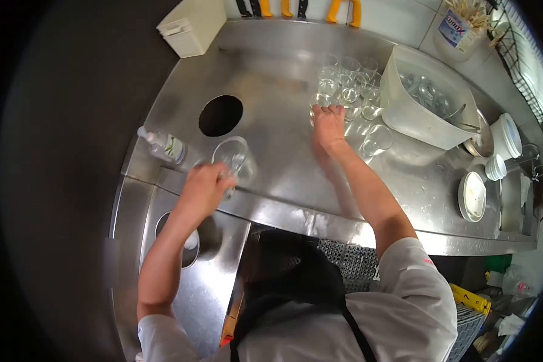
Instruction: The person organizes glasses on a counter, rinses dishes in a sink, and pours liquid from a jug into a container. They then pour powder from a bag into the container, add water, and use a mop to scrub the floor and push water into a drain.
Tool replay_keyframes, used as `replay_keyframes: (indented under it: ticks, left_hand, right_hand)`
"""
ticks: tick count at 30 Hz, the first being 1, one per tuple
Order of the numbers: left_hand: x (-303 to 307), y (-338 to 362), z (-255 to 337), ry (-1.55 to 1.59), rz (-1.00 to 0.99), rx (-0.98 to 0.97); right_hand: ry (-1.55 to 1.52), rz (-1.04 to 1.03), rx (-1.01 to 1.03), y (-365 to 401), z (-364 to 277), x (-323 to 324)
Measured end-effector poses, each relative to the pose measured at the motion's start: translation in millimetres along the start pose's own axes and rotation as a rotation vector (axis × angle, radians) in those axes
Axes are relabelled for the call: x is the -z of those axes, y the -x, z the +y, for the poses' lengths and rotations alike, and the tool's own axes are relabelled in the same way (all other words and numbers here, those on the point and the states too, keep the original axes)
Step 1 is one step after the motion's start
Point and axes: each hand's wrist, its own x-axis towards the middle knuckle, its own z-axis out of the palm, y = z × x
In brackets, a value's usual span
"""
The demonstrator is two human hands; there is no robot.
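Observation:
My left hand (pixel 208 184) is closed around a clear drinking glass (pixel 233 151), tilted above the front part of the steel counter, with some motion blur. Farther back, my right hand (pixel 330 123) has its fingers curled over a glass (pixel 321 101) at the near left corner of a group of clear glasses (pixel 351 78). The glasses in that group stand close together. A single glass (pixel 378 139) is apart from them, to the right of my right wrist. The undersides of my right fingers are hidden.
A white tub (pixel 407 117) with glassware and utensils borders the group. Left of centre, the counter has a round hole (pixel 221 116). A pump bottle (pixel 166 146) stands at the left edge. White bowls (pixel 472 196) and small cups (pixel 496 168) are at the right.

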Motion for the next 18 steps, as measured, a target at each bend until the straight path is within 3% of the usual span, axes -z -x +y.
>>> replay_keyframes:
  ticks: [4, 8, 11, 14, 18]
  left_hand:
    - [-48.1, -144.4, 2.2, 0.022, 0.030, -0.123]
    - [-91.7, -274.2, 6.8, -0.026, 0.033, -0.113]
    - [-117.5, -341.0, 31.7, -0.083, 0.046, -0.105]
    - [-156.0, -400.4, 37.1, -0.065, 0.044, -0.089]
    - [-171.7, -430.3, 50.7, -0.183, 0.003, -0.169]
  right_hand:
    - [-0.328, 0.268, -0.169, 12.1, 9.1, 60.6]
    - [-0.246, 0.345, -0.503, 82.2, 58.2, 93.6]
    - [-0.169, 0.074, -0.536, 100.7, 77.6, 102.7]
    - [-0.173, 0.147, -0.474, 94.6, 83.7, 105.3]
    - [-0.197, 0.084, -0.474, 104.9, 103.8, 94.2]
